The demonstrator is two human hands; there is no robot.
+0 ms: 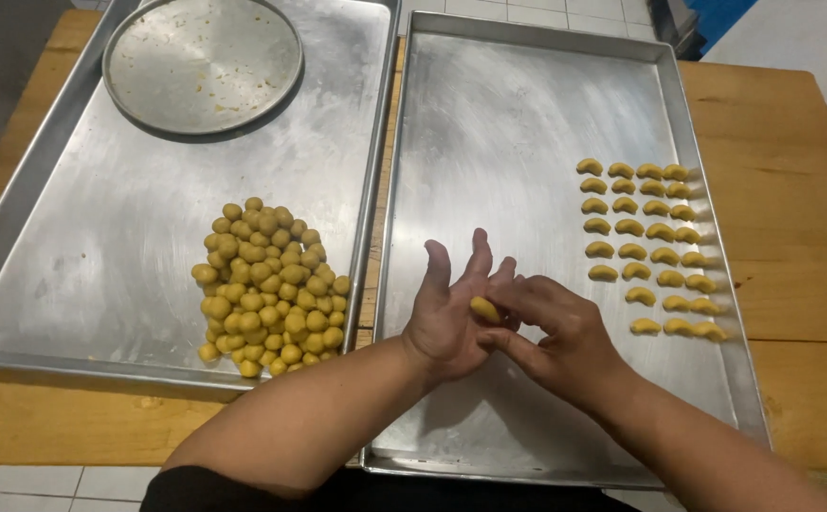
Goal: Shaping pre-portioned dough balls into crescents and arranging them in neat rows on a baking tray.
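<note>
While both hands are working over the right tray, a wooden worktop [792, 142] is carrying two large metal baking trays side by side. Left tray [72, 275] is holding a round metal pan [203, 63] at its far end and, toward its near right, a heap of small yellow dough balls [269, 289]. Right tray [518, 142] is lying mostly bare, with rows of curved, crescent-shaped dough pieces [650, 246] sitting along its right side in a neat grid. Left hand [446, 318] is hovering above the near middle of the right tray, palm turned up and fingers spread wide, cradling one dough piece [484, 309] on the palm. Right hand [560, 332] is pressing in from the right, its fingertips [511, 296] pinching narrowly on that same dough piece, so the two hands are touching around it. Dough piece is sitting well apart from both the heap and the rows.
</note>
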